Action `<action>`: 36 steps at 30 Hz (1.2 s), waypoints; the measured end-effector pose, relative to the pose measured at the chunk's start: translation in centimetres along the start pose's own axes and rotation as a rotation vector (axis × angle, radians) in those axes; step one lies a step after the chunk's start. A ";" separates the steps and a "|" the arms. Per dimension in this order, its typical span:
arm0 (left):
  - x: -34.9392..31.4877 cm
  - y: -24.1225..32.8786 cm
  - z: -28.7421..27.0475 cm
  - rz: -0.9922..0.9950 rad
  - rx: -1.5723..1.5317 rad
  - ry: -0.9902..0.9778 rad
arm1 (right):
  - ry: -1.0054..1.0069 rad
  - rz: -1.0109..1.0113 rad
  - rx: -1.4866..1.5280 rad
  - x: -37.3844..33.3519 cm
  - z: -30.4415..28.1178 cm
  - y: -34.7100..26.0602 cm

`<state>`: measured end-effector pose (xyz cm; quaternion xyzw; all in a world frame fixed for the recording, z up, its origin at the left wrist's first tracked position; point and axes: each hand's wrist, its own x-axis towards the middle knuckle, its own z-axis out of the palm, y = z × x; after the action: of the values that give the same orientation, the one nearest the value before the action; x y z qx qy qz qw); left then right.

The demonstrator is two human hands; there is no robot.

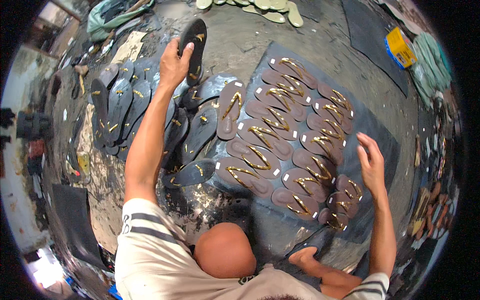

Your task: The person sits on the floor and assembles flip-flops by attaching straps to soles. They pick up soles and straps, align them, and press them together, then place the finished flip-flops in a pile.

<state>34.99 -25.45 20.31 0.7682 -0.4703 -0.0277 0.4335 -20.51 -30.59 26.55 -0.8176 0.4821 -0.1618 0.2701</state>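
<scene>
My left hand [174,66] is stretched far forward, its fingers and thumb closed round a dark sandal sole [198,50] held upright. Gold strap ends poke through the face of that sole. Below it lies a loose heap of dark soles [141,95], many with gold strap ends showing. My right hand [371,162] hovers with fingers apart and nothing in it, just right of the laid-out sandals. These brown sandals [270,117] with gold V-shaped straps and small white stickers lie in overlapping rows on a dark sheet [382,145].
Pale soles [272,16] lie at the far edge. A yellow and blue box [401,47] and green cloth [431,67] are at far right, a green bag [102,20] at far left. My knee [225,250] and sandalled foot [304,255] are close by. Brownish pieces [431,207] lie on the right.
</scene>
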 end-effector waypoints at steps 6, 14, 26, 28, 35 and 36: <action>-8.3 15.1 3.6 -0.117 -0.839 -0.544 | -0.101 -0.132 0.556 6.8 4.5 -10.3; -11.9 28.8 6.4 -0.163 -0.730 -0.899 | -0.045 -0.110 0.520 3.6 -2.9 -6.6; -11.8 38.8 15.8 -0.188 -0.926 -0.831 | -0.047 -0.039 1.227 -4.3 -4.6 6.6; -13.3 41.0 17.6 -0.145 -0.926 -0.828 | -0.026 0.034 1.297 -5.4 -5.8 7.3; -25.5 43.2 24.1 -0.530 -0.862 -0.944 | 0.505 0.000 1.307 -7.0 -5.9 14.6; -26.3 44.0 24.7 -0.516 -0.908 -0.946 | 0.528 0.012 1.275 -7.1 -5.9 14.7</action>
<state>-21.48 -29.62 25.78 0.5037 -0.3531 -0.6543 0.4399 -37.33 -31.74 22.45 -0.4296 0.3469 -0.6060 0.5726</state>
